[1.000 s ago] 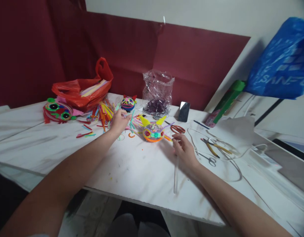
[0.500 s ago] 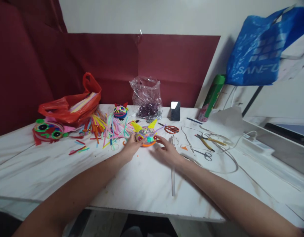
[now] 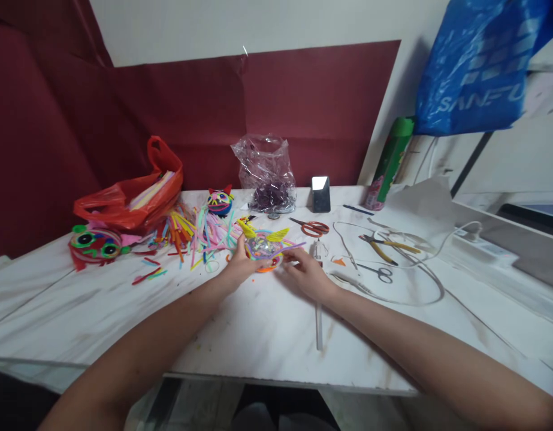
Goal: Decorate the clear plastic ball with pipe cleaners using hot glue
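A small round animal head [image 3: 264, 245] made of coloured pipe cleaners sits at the middle of the table. It has yellow pointed ears [image 3: 280, 234] and an orange lower edge, and a purple pipe cleaner [image 3: 295, 246] sticks out to its right. My left hand [image 3: 241, 263] grips its left side, thumb across the front. On the right side, my right hand [image 3: 304, 272] has its bent fingertips closed against the rim, close to the purple pipe cleaner. Just beyond that hand lies a white glue gun [image 3: 319, 250] with a clear glue stick [image 3: 319, 329].
Cut pipe cleaners [image 3: 208, 236], a red bag [image 3: 136, 197] and two finished heads, one red [image 3: 96, 244] and one blue [image 3: 219, 202], lie left. Rightward are red-handled scissors [image 3: 314, 228], pliers [image 3: 384, 246], small scissors [image 3: 378, 271] and cables. A phone [image 3: 320, 194] stands behind.
The animal head has tilted, so more of its top shows and its front faces down. My right fingers have moved slightly up along its edge. The camera view has shifted a little.
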`<action>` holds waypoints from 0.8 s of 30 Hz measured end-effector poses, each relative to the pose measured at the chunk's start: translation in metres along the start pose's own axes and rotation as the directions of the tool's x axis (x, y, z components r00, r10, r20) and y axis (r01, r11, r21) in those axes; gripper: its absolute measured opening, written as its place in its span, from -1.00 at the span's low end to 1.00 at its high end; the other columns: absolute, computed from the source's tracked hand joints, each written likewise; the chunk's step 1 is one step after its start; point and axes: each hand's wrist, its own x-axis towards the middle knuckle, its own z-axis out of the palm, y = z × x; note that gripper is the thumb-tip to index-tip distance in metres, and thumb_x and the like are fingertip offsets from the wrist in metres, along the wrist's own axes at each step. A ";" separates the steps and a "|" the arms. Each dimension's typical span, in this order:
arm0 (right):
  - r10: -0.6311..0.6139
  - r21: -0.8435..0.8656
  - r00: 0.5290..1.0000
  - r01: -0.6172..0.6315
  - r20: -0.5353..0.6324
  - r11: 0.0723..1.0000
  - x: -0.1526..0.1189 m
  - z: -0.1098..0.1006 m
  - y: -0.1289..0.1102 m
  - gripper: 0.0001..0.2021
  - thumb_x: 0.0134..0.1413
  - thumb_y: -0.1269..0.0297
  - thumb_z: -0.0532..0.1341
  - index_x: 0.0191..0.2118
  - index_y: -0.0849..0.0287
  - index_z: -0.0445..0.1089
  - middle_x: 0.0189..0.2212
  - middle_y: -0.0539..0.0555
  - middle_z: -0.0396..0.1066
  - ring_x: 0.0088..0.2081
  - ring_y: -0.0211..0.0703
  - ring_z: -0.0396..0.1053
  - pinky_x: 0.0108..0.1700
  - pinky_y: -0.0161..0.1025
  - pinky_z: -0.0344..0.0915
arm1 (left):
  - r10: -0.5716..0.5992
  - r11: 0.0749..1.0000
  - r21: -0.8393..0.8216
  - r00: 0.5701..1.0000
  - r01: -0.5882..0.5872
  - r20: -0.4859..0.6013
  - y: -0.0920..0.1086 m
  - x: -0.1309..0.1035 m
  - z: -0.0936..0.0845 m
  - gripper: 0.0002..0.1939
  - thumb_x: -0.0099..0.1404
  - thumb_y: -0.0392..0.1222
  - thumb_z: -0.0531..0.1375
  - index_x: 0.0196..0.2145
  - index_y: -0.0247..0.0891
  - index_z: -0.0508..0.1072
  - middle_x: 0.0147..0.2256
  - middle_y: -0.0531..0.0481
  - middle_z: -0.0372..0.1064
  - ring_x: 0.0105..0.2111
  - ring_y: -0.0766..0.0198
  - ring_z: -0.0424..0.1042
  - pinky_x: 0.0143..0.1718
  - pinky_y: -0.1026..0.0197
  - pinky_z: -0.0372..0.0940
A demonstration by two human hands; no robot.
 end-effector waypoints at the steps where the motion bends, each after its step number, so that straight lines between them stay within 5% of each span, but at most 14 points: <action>1: 0.014 0.014 1.000 -0.014 -0.011 1.000 0.000 0.000 -0.001 -0.75 -0.04 0.36 0.18 -0.18 0.13 0.42 -0.24 0.09 0.42 -0.19 -0.13 0.37 -0.22 -0.19 0.37 | 0.003 1.000 0.025 1.000 -0.003 -0.001 0.001 -0.001 0.000 0.07 -0.22 -0.30 0.46 0.19 -0.10 0.03 0.06 -0.14 0.30 0.05 0.07 0.33 0.14 -0.03 0.18; 6: 0.076 0.098 0.996 -0.072 -0.039 0.993 0.001 -0.001 -0.006 -0.78 -0.04 0.23 0.22 -0.23 0.15 0.45 -0.28 0.09 0.44 -0.26 -0.15 0.37 -0.26 -0.21 0.35 | 0.015 0.996 0.086 0.999 -0.011 -0.048 0.009 -0.009 0.006 0.02 -0.17 -0.28 0.44 0.20 -0.14 0.04 0.05 -0.15 0.29 0.07 0.06 0.30 0.14 0.02 0.19; 15: 0.210 0.299 0.977 -0.194 -0.024 0.934 0.006 -0.006 -0.013 -0.64 -0.18 -0.05 0.31 -0.44 0.19 0.43 -0.58 -0.02 0.40 -0.54 -0.29 0.27 -0.41 -0.26 0.28 | 0.082 0.973 0.212 0.996 -0.087 0.031 0.000 -0.009 0.007 0.05 -0.16 -0.27 0.42 0.23 -0.17 -0.02 0.08 -0.18 0.28 0.06 0.05 0.32 0.11 0.02 0.21; 24: 0.183 0.302 0.983 -0.174 -0.001 0.937 0.006 -0.005 -0.015 -0.79 -0.15 0.13 0.31 -0.44 0.17 0.50 -0.51 -0.01 0.49 -0.46 -0.25 0.35 -0.33 -0.25 0.31 | 0.079 0.964 0.257 0.996 -0.066 -0.044 0.006 -0.012 0.017 -0.04 -0.13 -0.33 0.37 0.19 -0.21 0.02 0.07 -0.18 0.27 0.06 0.11 0.31 0.11 0.07 0.19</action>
